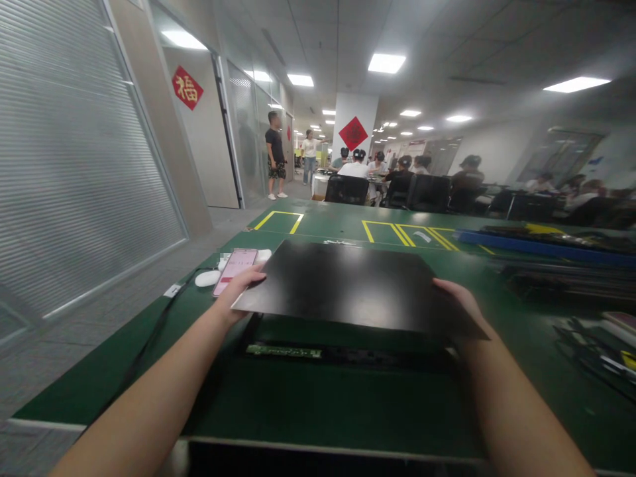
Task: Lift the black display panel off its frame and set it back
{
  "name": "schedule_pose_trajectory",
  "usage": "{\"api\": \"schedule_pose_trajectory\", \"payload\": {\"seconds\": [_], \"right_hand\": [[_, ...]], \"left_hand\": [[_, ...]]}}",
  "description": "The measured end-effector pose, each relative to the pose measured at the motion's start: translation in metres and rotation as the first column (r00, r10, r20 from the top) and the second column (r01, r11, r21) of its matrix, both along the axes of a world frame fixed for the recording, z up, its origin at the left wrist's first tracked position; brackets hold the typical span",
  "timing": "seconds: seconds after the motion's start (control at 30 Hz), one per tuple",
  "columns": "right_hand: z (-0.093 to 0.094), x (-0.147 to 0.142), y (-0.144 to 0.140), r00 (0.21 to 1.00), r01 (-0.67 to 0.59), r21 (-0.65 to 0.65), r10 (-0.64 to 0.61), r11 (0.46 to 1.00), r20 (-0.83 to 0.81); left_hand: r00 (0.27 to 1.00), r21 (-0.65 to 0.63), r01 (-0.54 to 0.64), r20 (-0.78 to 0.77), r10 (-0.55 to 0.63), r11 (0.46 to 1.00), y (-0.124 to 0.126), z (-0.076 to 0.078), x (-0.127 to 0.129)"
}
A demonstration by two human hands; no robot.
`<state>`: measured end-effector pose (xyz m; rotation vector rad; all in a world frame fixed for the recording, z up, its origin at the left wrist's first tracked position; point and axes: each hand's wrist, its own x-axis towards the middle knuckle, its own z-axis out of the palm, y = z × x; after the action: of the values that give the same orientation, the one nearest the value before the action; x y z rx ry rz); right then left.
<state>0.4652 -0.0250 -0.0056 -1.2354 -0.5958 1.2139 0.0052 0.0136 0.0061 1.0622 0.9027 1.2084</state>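
Currently, the dark panel point(342, 285) spans between fingers point(254, 275) gripping its left and right edges.

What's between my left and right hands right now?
In the head view, a dark flat panel spans the gap, its left side held by the left hand and its right side by the right hand.

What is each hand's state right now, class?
Left hand: closed, holding the thin black panel by its left edge.
Right hand: closed, holding that panel by its right edge.
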Motion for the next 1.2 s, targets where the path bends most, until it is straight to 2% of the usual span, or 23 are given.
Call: {"api": "schedule_pose_trajectory", "payload": {"seconds": [0.03, 0.1, 0.2, 0.3, 0.47, 0.63, 0.97, 1.2], "right_hand": [[0.000, -0.004, 0.000, 0.995, -0.097, -0.092, 0.097, 0.991, -0.012], [-0.002, -0.010, -0.001, 0.979, -0.203, -0.137, 0.202, 0.969, -0.025], [-0.006, -0.012, 0.002, 0.957, -0.282, -0.137, 0.289, 0.950, 0.030], [-0.010, -0.008, 0.006, 0.950, -0.296, -0.109, 0.305, 0.949, 0.069], [-0.010, -0.006, 0.010, 0.970, -0.186, -0.078, 0.195, 0.980, 0.143], [-0.010, -0.007, 0.009, 0.968, -0.032, -0.103, 0.056, 0.994, 0.245], [-0.005, -0.007, 0.008, 0.872, 0.103, -0.136, -0.023, 0.985, 0.489], [-0.011, -0.002, 0.012, 0.863, 0.147, -0.091, -0.083, 0.985, 0.499]], "left_hand": [[0.999, 0.013, -0.038, 0.005, 0.037, 0.999, 0.002, 0.000, -0.002], [0.997, 0.051, -0.079, 0.005, 0.079, 0.996, 0.005, -0.001, -0.007], [0.994, 0.151, -0.110, -0.003, 0.112, 0.982, 0.008, 0.000, -0.010], [0.984, 0.226, -0.161, -0.031, 0.173, 0.961, 0.010, 0.001, -0.010], [0.976, 0.237, -0.186, -0.070, 0.207, 0.954, 0.011, 0.001, -0.009], [0.979, 0.135, -0.187, -0.053, 0.195, 0.973, 0.008, -0.002, -0.006], [0.980, 0.015, -0.198, -0.008, 0.198, 0.980, -0.001, -0.004, 0.002], [0.975, 0.017, -0.216, -0.057, 0.217, 0.976, 0.001, -0.008, 0.003]]}}
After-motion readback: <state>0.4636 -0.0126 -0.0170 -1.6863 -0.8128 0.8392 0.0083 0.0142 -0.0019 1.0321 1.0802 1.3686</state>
